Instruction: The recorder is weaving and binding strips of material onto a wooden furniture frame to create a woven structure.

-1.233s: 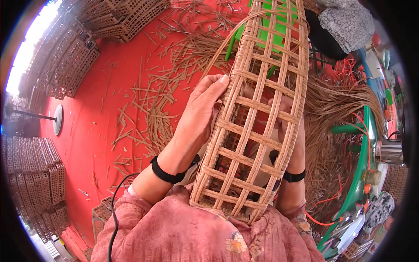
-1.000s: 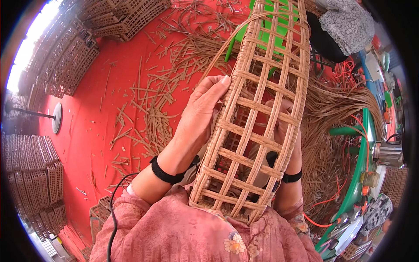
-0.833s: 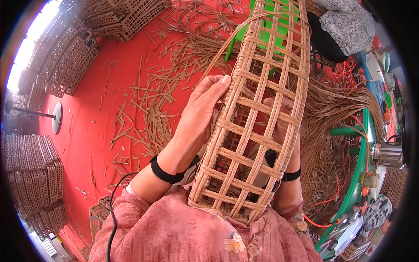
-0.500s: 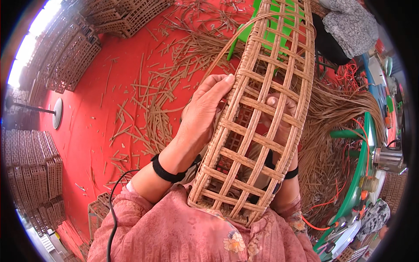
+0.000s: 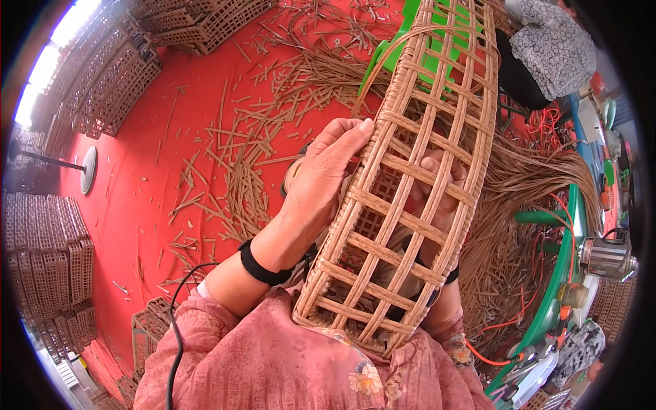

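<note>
From the head camera I see a long woven rattan basket frame (image 5: 403,184), an open lattice of pale cane strips, standing on end in front of me. Its lower end rests against my lap on the pink floral garment (image 5: 287,362), and its upper end reaches to the top of the picture.

My left hand (image 5: 321,178) lies flat along the frame's left edge, fingers stretched out and close together, fingertips touching the woven rim; it presses rather than grips. A black band (image 5: 263,263) circles that wrist.

My right hand (image 5: 437,191) sits behind the lattice, seen through its gaps, with fingers curled around a crosswise strip, holding the frame from inside.

A loose cane strand (image 5: 389,51) arcs off the frame's upper left. Behind the frame shows a green plastic piece (image 5: 417,34). The red floor (image 5: 150,171) on my left is strewn with cut cane scraps (image 5: 239,164). Stacks of finished lattice baskets (image 5: 55,260) line the left rim. A sheaf of long cane fibres (image 5: 526,205) lies to my right, beside a green tube frame (image 5: 560,273).
</note>
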### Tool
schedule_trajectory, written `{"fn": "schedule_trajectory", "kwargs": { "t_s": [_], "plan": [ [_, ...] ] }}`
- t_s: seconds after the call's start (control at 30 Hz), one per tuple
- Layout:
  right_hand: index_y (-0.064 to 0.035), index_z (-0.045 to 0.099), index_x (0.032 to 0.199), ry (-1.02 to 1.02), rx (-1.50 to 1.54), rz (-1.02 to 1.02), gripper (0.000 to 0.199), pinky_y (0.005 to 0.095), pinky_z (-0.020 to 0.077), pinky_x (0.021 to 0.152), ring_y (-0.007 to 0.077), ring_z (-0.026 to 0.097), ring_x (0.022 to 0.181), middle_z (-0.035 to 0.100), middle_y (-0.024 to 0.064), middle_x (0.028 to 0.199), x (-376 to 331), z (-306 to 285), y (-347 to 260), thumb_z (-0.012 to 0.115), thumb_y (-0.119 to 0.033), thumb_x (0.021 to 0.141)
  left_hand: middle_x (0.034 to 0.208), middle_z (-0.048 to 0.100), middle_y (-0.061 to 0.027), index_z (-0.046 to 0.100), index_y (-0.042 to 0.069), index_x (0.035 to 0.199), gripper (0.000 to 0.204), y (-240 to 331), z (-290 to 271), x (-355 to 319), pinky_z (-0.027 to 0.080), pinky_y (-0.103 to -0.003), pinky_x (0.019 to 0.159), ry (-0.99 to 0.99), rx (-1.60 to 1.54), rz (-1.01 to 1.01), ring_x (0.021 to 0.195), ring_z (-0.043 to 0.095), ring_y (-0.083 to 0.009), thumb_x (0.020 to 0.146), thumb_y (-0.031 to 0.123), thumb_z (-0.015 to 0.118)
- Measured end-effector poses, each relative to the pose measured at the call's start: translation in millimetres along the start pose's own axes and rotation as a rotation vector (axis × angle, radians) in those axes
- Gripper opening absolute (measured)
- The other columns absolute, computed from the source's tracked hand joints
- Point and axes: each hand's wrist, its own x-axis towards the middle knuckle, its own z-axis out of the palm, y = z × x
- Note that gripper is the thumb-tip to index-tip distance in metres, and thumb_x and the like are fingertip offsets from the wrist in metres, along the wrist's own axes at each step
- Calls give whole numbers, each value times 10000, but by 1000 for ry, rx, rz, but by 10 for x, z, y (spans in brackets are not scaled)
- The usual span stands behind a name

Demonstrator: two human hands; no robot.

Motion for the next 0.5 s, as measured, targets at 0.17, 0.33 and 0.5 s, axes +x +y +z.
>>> {"fn": "schedule_trajectory", "kwargs": {
  "t_s": [0.17, 0.33, 0.5],
  "plan": [
    [-79, 601, 726, 104, -29, -17, 127, 197, 363, 327, 65, 410, 381, 447, -36, 503, 5, 60, 18, 667, -100, 832, 838, 578, -13, 525, 54, 998, 207, 3, -12, 27, 489, -206, 588, -12, 33, -9, 678, 554, -58, 908, 226, 598],
    [-132, 480, 612, 165, 77, 46, 293, 221, 296, 319, 67, 273, 377, 348, -58, 474, -50, 78, 64, 619, -105, 868, 845, 589, -11, 542, 60, 996, 189, -49, -78, 49, 486, -206, 628, -43, -8, -2, 712, 561, -54, 916, 228, 579],
    [-127, 509, 642, 89, -113, -4, 254, 198, 321, 322, 52, 334, 368, 389, -56, 471, 10, 75, 13, 609, -115, 875, 874, 598, -13, 550, 63, 1006, 195, 0, -36, 17, 488, -211, 681, -21, 23, -34, 762, 570, -50, 929, 242, 553]
  ]
}}
